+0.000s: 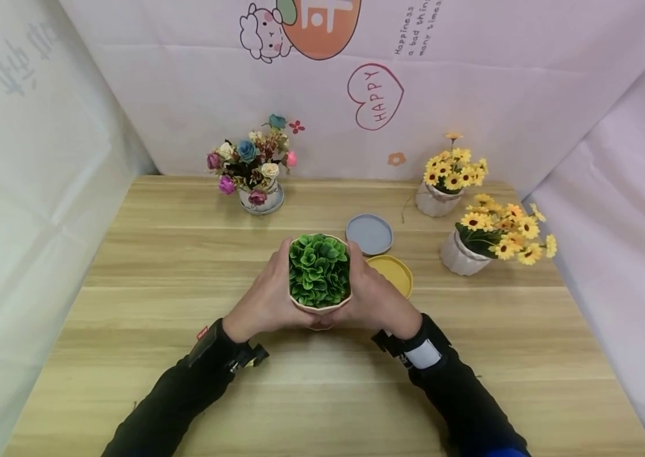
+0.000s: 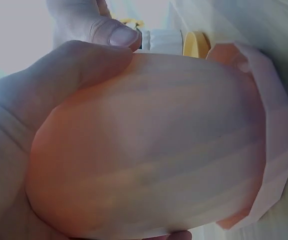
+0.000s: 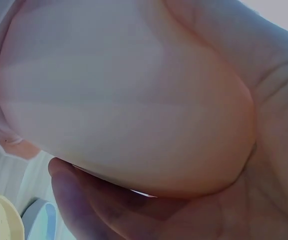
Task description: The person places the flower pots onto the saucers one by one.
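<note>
A pale pink pot (image 1: 319, 308) filled with green artificial leaves (image 1: 319, 269) is held between both hands at the middle of the wooden table (image 1: 145, 266). My left hand (image 1: 265, 298) wraps the pot's left side, and my right hand (image 1: 376, 298) wraps its right side. In the left wrist view the pink pot (image 2: 153, 145) fills the frame, with palm and thumb (image 2: 119, 35) curled round it. The right wrist view shows the pot (image 3: 119, 95) pressed into the palm (image 3: 263, 165). I cannot tell whether the pot rests on the table or is lifted.
A yellow saucer (image 1: 398, 273) lies just right of the pot, a grey-blue saucer (image 1: 369, 233) behind it. Two white pots of yellow flowers (image 1: 448, 174) (image 1: 496, 235) stand at the right. A pot of mixed roses (image 1: 254, 168) stands at the back. Fabric walls enclose the table.
</note>
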{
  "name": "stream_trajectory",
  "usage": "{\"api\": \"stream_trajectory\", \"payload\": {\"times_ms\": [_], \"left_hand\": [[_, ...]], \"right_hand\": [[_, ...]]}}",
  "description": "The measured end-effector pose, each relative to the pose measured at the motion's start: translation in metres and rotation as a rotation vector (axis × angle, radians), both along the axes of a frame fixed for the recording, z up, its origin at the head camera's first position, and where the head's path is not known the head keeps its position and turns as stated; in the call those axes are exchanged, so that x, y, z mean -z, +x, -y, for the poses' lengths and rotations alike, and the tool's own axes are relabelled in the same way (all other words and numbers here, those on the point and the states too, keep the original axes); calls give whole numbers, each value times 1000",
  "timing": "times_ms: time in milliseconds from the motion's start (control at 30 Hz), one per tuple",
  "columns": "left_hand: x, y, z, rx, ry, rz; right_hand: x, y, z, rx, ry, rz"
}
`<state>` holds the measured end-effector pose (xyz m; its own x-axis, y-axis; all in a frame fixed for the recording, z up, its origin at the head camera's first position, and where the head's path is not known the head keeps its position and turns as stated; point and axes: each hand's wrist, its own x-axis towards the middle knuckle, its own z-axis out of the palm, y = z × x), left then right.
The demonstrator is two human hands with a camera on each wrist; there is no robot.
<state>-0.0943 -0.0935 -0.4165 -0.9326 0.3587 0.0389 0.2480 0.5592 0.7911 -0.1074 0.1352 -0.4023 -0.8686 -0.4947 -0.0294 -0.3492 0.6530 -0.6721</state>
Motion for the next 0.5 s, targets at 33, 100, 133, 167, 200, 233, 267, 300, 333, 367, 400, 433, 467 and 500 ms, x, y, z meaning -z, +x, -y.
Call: {"api": "stream_trajectory", "payload": {"times_ms": [33,100,133,167,200,233,267,300,333,367,400,433,467,500], "left_hand": [[0,-1,0,2,7,2],[0,-4,1,8,20,6],[0,-5,1,13,26,8],[0,-6,2,16,31,10],[0,-7,2,20,38,10],[-1,-7,2,21,43,11],[-1,-8,2,20,47,11],[-1,-9,2,18,49,11],[0,-9,2,14,49,11],[0,-10,2,12,52,6],[0,-11,2,8,51,5],[0,-12,2,3,49,5],[1,-12,2,-2,42,8],[1,-13,3,-3,41,9]], "right_hand": [[0,-1,0,-1,-3,5],[0,-4,1,2,-4,20],[0,-4,1,5,1,29],[-1,-5,1,6,3,35],[-1,-6,1,8,1,42],[-1,-7,1,7,3,42],[-1,-8,1,7,1,45],[-2,-9,1,7,-4,46],[-1,-10,1,6,-7,43],[-1,-11,1,3,-14,40],[-2,-12,1,-2,-22,37],[-2,-14,1,-7,-28,36],[-2,-15,1,-10,-33,36],[-2,-16,1,-12,-35,38]]}}
